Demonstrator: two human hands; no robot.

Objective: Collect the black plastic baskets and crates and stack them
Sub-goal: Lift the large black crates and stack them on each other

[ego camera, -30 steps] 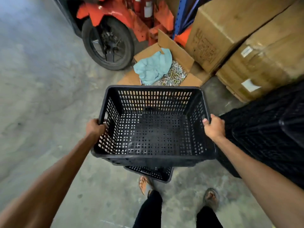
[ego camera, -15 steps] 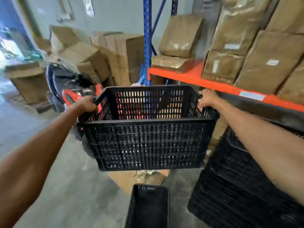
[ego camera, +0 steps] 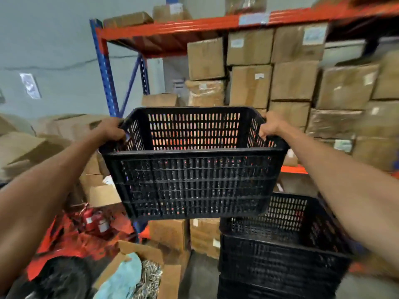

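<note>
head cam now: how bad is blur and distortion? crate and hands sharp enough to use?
Head view: held crate and both hands, left hand and right hand, are fairly sharp. Motion blur smears the edges: cardboard boxes at right and the red clutter lower left. Wide-angle bending bows the orange shelf beam and blue upright. Lighting is flat and dim, no glare; the crate stack reads soft.

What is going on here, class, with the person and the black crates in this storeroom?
A person holds a black crate in the air, left hand and right hand each with a grip on a side rim. It hangs to the upper left of a stack of black crates and is not yet on it. Cardboard boxes fill the shelving behind.
</note>
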